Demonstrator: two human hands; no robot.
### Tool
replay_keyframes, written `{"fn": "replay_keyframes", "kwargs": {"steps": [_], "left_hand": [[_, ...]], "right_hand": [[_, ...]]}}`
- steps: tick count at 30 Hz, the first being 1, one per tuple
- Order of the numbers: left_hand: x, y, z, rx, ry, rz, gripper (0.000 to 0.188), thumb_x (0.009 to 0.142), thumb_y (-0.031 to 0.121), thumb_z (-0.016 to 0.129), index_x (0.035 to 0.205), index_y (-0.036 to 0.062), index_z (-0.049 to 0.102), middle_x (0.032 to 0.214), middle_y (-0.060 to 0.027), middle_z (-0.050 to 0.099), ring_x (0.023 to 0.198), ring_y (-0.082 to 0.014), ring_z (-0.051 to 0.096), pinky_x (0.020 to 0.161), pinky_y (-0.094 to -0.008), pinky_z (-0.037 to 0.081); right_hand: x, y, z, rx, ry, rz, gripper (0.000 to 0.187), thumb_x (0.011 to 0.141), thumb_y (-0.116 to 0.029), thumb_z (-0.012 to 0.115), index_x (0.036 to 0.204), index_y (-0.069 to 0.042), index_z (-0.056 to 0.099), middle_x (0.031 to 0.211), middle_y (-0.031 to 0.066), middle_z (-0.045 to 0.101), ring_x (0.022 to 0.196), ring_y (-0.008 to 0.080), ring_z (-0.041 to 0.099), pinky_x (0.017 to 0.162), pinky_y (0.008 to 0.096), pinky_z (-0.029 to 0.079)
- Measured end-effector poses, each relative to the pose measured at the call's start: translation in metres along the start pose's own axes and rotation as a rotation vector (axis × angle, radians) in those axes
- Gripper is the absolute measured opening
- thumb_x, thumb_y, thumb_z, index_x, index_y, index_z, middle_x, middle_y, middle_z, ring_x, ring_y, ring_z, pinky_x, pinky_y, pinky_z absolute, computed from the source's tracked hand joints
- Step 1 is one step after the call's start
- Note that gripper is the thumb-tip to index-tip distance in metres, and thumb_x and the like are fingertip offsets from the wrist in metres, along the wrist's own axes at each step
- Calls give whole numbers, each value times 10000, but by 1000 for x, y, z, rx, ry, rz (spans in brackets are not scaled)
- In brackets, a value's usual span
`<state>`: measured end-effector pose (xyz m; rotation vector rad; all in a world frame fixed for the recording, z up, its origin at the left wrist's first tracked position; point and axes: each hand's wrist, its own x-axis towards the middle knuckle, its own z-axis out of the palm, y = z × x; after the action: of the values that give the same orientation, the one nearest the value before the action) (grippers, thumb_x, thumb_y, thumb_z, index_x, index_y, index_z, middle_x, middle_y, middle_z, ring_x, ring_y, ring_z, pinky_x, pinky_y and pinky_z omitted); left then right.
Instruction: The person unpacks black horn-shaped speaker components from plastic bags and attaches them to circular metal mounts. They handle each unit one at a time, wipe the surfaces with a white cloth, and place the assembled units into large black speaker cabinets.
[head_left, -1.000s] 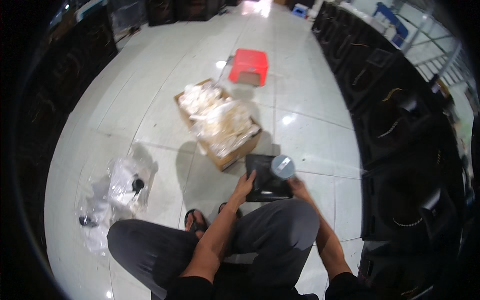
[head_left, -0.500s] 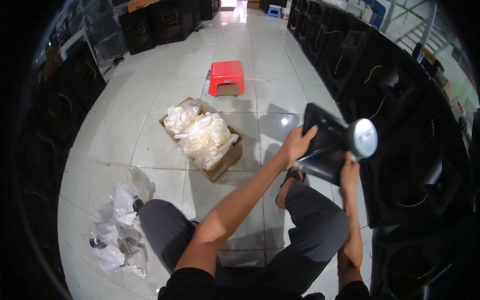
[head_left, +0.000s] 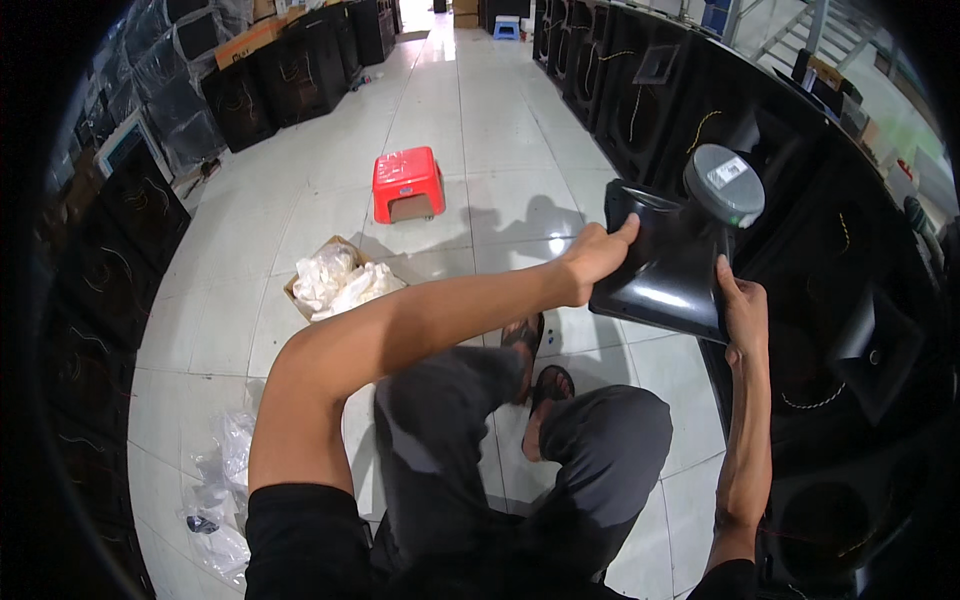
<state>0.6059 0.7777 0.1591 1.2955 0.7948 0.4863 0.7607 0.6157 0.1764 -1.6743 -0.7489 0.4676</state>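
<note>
Between both hands I hold a black speaker horn (head_left: 665, 270) with a round grey driver (head_left: 722, 185) on its back, which bears a white label. My left hand (head_left: 603, 255) grips the horn's left edge, thumb on top. Along its right edge my right hand (head_left: 743, 308) is closed, thumb laid on the black surface. The horn is held up in front of the row of black speaker cabinets (head_left: 800, 270) on my right, tilted, its driver upward and away from me. The undersides of my fingers are hidden behind the horn.
Left of centre stands a cardboard box (head_left: 292, 290) of white plastic bags (head_left: 335, 280), partly behind my left arm. A red stool (head_left: 408, 185) stands beyond it. Clear plastic bags (head_left: 215, 520) lie at lower left. More black cabinets (head_left: 125, 180) line the left side.
The horn has moved up and farther right, toward the cabinets, and its driver has tilted away from me. My left arm now reaches across the box. My legs have shifted and the view has turned right.
</note>
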Motion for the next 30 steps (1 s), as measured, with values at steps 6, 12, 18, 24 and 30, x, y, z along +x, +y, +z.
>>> {"fn": "replay_keyframes", "kwargs": {"steps": [6,12,18,24,30], "left_hand": [[9,37,-31,116,-60,79,461,957,430,524,1188,35,578,1062,-98,649,913,-175,630,768,-334,512],[46,28,-61,-358,-283,77,378,944,306,552,1238,73,502,1059,-84,627,898,-153,650,747,-302,573],[90,30,-78,-633,-304,88,357,935,237,559,1196,-1,509,1043,-116,634,854,-181,674,758,-317,592],[135,70,-101,-746,-393,181,315,947,191,537,1154,-46,524,1026,-153,659,836,-216,696,758,-348,600],[197,99,-132,-773,-243,81,269,950,167,525,1124,-36,549,991,-156,675,790,-229,705,731,-368,610]], "right_hand": [[38,-8,24,146,-133,74,593,911,-446,631,932,146,644,829,147,671,680,141,608,652,262,489],[77,12,60,204,-114,27,561,907,-467,626,855,91,663,767,108,671,609,111,606,584,243,473],[124,-5,85,127,-156,-8,523,899,-439,649,869,82,681,746,100,672,608,113,610,583,244,475],[187,-39,103,235,-248,54,445,902,-386,652,818,51,671,722,98,669,563,123,617,536,242,482],[251,-46,136,330,-322,47,345,899,-280,659,866,62,673,766,101,684,598,128,625,590,245,492]]}}
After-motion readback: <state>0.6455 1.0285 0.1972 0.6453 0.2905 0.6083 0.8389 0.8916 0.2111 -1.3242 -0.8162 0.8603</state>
